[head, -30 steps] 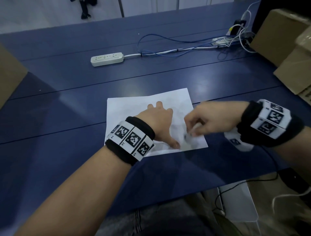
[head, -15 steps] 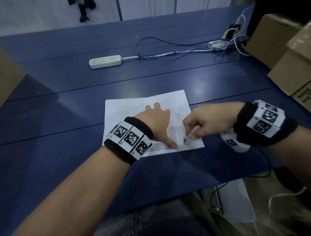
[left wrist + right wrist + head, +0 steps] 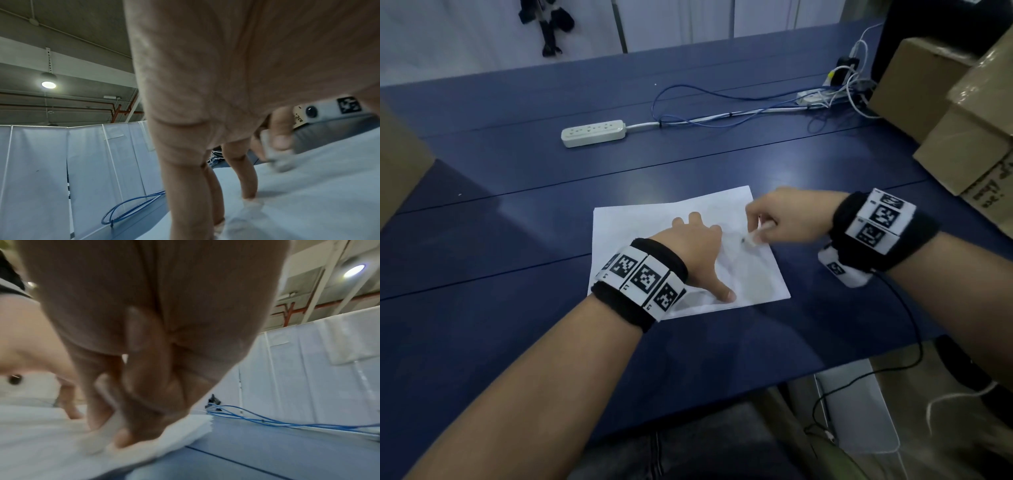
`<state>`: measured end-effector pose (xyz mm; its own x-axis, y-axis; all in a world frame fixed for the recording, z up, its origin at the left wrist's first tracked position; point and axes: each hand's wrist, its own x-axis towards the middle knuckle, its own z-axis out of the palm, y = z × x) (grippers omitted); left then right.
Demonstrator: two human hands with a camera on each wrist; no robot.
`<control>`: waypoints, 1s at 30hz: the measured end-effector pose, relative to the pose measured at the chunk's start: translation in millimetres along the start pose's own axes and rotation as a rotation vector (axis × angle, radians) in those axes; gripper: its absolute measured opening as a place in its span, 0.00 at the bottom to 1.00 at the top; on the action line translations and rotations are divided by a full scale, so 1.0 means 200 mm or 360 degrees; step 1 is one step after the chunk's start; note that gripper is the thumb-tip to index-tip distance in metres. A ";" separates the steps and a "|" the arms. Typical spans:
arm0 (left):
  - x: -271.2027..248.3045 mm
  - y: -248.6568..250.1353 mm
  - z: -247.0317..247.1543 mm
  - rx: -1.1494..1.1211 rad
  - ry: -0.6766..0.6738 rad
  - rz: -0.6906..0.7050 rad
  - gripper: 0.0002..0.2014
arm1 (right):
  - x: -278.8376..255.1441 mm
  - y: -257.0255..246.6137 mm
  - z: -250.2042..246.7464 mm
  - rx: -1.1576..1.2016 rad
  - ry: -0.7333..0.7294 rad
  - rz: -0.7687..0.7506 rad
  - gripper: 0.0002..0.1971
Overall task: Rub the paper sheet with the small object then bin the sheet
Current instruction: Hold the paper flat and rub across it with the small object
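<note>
A white paper sheet (image 3: pixel 640 229) lies flat on the blue table (image 3: pixel 517 212), faintly creased near its right half. My left hand (image 3: pixel 702 253) rests on the sheet with fingers spread flat and the thumb near the sheet's near edge. My right hand (image 3: pixel 756 222) pinches a small white eraser-like object (image 3: pixel 753 237), whose tip touches the sheet by its right edge. In the left wrist view straight fingers (image 3: pixel 246 178) press on the paper (image 3: pixel 318 194), with the small object (image 3: pixel 277 155) blurred behind them. In the right wrist view curled fingers (image 3: pixel 131 426) hold the small object (image 3: pixel 96 443) against the paper (image 3: pixel 37 434).
A white power strip (image 3: pixel 593 133) and blue cables (image 3: pixel 688 102) lie farther back on the table. Cardboard boxes (image 3: pixel 962 137) stand at the right, another (image 3: pixel 397 164) at the left edge. Below the table's near edge sits a pale container (image 3: pixel 859 411) among black cords.
My right hand has slid the small object from the sheet's near right corner up toward its far right edge. The left hand has stayed pressed on the sheet.
</note>
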<state>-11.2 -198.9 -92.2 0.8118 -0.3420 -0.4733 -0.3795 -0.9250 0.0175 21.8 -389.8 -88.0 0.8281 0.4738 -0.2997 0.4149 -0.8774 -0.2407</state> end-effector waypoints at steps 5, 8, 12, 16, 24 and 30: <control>0.00 0.00 0.01 0.0013 0.0015 -0.0006 0.46 | -0.07 -0.02 0.05 0.0178 -0.0325 -0.0193 0.02; 0.01 -0.01 0.02 0.0020 0.0017 -0.0012 0.47 | -0.10 -0.04 0.09 0.0255 -0.0538 -0.0224 0.04; 0.00 0.00 0.01 0.0023 0.0016 -0.0010 0.46 | 0.00 0.00 0.01 0.0054 -0.0010 0.0008 0.09; 0.00 0.00 0.00 -0.0010 0.0013 -0.0019 0.45 | -0.04 0.01 0.03 0.0129 -0.0143 -0.0074 0.05; -0.01 0.00 0.00 0.0004 0.0033 -0.0021 0.45 | -0.02 -0.01 0.00 0.0025 0.0064 0.0015 0.09; -0.01 -0.01 0.02 0.0006 0.0039 -0.0033 0.47 | -0.14 -0.07 0.08 0.0249 -0.0459 -0.0151 0.02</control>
<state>-13.5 -196.3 -94.9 0.8301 -0.3265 -0.4520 -0.3640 -0.9314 0.0042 -14.4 -389.7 -91.4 0.6386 0.5738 -0.5127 0.4036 -0.8171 -0.4117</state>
